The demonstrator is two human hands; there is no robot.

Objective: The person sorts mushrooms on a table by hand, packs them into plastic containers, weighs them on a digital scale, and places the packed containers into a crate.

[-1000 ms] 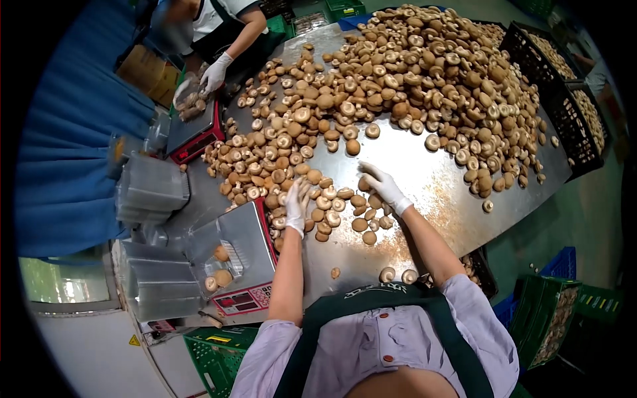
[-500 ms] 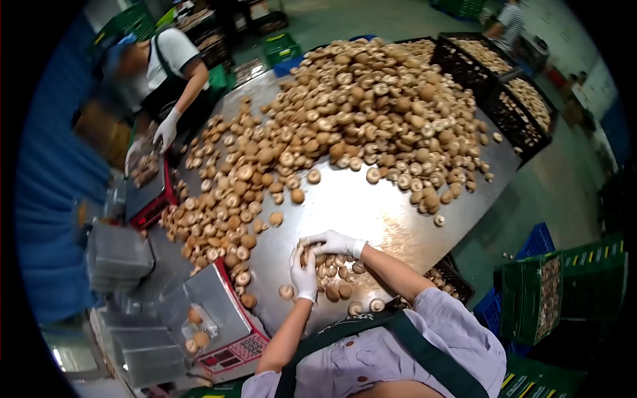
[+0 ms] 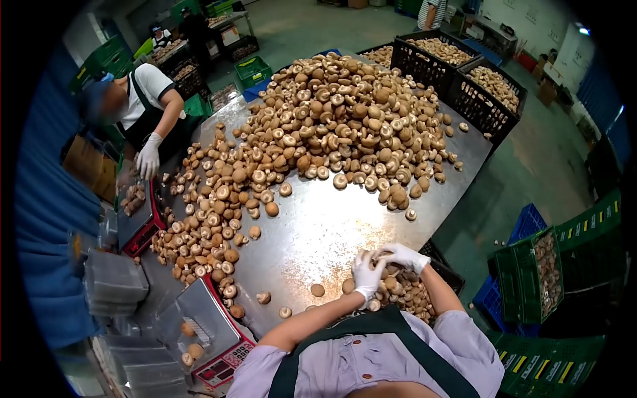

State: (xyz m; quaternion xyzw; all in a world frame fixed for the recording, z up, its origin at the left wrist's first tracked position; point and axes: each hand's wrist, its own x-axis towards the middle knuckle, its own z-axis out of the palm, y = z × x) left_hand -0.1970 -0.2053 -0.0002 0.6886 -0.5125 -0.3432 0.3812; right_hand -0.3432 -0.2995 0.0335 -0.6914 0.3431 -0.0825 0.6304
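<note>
At the near table edge my left hand [image 3: 368, 273], in a white glove, curls against several brown mushrooms [image 3: 391, 272]. Close beside it my right hand [image 3: 403, 257], also gloved, bends over the same mushrooms from the far side. The two hands cup them between their fingers, and part of the grip is hidden. Below and beside my hands lies a mass of mushrooms [image 3: 413, 297] at a crate by the edge. A few single mushrooms [image 3: 318, 290] lie left of my left hand on the metal table [image 3: 298, 249].
A large mushroom heap [image 3: 345, 119] covers the table's far side. A red-rimmed scale [image 3: 222, 331] carries a plastic tray with mushrooms at the left. Another person's gloved hand [image 3: 148, 156] is near a second scale [image 3: 142, 232]. Black crates [image 3: 488, 99] and green crates [image 3: 521, 278] stand right.
Both my hands have moved right across the table to its near edge, with mushrooms between them. The view has shifted. The other person's hand is above the second scale.
</note>
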